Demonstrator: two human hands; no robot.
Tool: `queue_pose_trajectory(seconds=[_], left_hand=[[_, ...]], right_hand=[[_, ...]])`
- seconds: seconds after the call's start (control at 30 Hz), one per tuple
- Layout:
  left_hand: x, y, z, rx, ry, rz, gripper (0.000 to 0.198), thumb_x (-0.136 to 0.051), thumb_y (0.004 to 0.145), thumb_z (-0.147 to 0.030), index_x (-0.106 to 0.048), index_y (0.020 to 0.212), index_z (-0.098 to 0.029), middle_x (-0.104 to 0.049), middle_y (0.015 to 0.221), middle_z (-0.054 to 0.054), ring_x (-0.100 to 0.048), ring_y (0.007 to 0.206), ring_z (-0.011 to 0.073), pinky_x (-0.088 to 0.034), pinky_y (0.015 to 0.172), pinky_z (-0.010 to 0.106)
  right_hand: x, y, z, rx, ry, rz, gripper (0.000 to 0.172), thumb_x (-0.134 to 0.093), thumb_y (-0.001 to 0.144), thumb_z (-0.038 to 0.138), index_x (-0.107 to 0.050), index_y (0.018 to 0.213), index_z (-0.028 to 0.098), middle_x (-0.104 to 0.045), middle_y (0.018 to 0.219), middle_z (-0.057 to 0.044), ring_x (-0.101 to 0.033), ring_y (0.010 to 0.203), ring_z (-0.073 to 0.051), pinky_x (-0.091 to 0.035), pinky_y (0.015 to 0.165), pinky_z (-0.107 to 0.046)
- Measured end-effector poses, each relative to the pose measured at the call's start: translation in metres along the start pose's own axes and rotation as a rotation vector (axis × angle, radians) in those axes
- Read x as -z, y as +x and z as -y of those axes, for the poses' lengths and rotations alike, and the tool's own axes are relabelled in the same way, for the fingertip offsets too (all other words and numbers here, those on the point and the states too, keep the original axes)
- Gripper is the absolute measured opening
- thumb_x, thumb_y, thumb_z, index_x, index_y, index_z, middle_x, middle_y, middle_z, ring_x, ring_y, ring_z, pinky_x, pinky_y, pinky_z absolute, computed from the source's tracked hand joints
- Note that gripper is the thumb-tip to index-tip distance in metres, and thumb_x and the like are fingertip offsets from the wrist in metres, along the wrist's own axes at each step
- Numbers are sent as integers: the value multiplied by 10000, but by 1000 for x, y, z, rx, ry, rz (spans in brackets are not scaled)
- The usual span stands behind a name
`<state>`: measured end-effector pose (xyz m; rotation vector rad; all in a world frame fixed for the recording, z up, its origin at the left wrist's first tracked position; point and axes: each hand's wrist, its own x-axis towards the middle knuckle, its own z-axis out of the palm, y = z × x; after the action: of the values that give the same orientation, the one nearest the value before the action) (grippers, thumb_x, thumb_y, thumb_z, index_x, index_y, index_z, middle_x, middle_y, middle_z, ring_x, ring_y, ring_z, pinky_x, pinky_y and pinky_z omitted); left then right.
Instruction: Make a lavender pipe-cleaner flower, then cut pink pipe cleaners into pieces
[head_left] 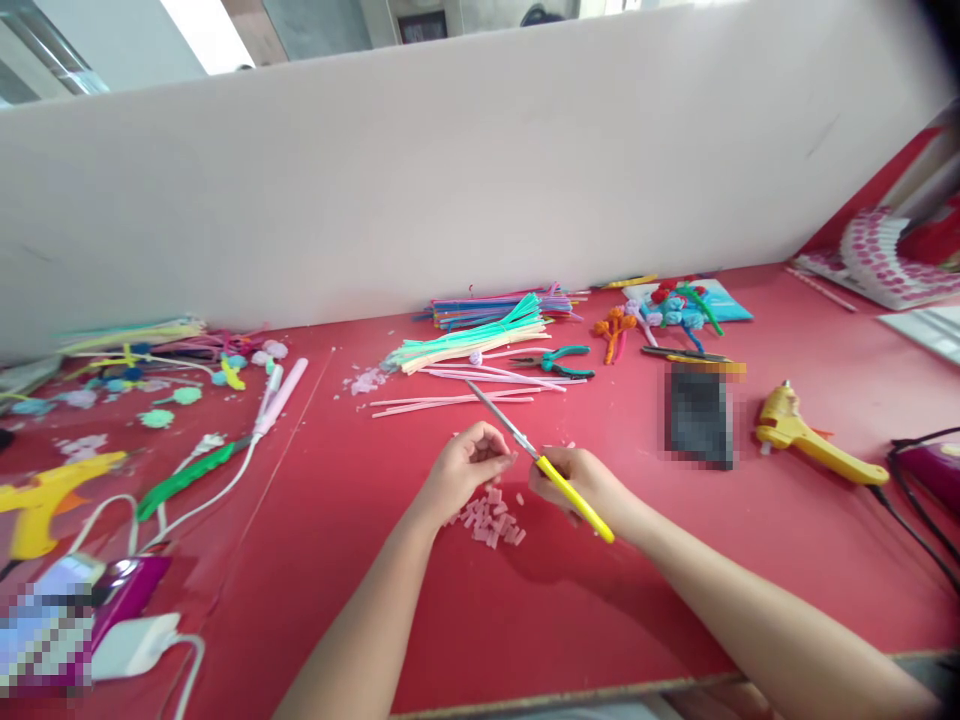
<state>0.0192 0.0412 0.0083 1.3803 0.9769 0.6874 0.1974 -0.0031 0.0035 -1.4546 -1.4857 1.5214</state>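
Note:
Yellow-handled scissors (574, 498) are in my right hand (581, 480), their metal blades pointing up and away to the left. My left hand (471, 462) is closed in a pinch, with what looks like the small end of a pink pipe cleaner (513, 457) at its fingertips. Most of that piece is hidden by the fingers. Below and between both hands lies a loose pile of short cut pink pieces (491, 518) on the red table (480, 630). Beyond the scissor tips, several long pink pipe cleaners (450, 402) lie flat.
Behind are bundled mint pipe cleaners (472, 335) and teal-handled pliers (559, 360). At right lie a blurred dark object (699, 415) and a yellow glue gun (814, 440). Another glue gun (45, 500), a green cutter (191, 478) and white cables are at left. A white partition (450, 190) closes the back.

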Motion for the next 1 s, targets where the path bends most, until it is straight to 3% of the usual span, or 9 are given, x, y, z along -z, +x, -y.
queue_pose_trajectory(seconds=[0.13,0.33,0.6,0.77,0.87,1.0], left_hand=[[-8,-3,1,40,-49,16,205,-642,683,-275,-479,769,-183,-508,725,-33,-492,586,77,-392,520,183],[-24,-5,6,89,-77,42,186,-617,716,-312,-493,784,-192,-477,585,-66,-420,431,54,-346,435,178],[-36,-8,13,62,-48,-43,146,-626,716,-283,-600,763,-146,-533,584,-26,-470,504,80,-375,496,197],[-32,-7,12,52,-125,-104,171,-610,730,-316,-587,746,-147,-529,542,-31,-441,431,72,-349,420,190],[-22,-3,10,1,-204,-208,181,-584,754,-333,-565,805,-161,-562,607,-20,-473,470,78,-369,424,187],[-7,1,6,-85,-307,-332,164,-583,761,-321,-546,804,-167,-565,663,-16,-500,537,76,-394,465,184]], right_hand=[[0,1,3,-5,34,-59,107,-488,727,281,-470,676,187,-380,412,96,-410,314,-64,-298,334,-164],[1,-1,5,7,28,-122,87,-465,713,238,-447,640,196,-380,389,99,-392,308,-66,-298,339,-171],[2,4,-4,53,-127,-221,91,-475,703,242,-443,636,191,-388,425,83,-372,362,-68,-248,378,-188],[8,7,-5,117,-242,-251,171,-520,707,310,-430,620,193,-399,493,64,-369,448,-82,-230,432,-202],[15,6,-4,148,-470,-284,256,-554,701,398,-420,611,200,-420,515,52,-381,469,-94,-227,457,-212],[17,3,-2,186,-837,-288,273,-503,751,485,-465,757,214,-550,585,12,-514,509,-138,-251,481,-223]])
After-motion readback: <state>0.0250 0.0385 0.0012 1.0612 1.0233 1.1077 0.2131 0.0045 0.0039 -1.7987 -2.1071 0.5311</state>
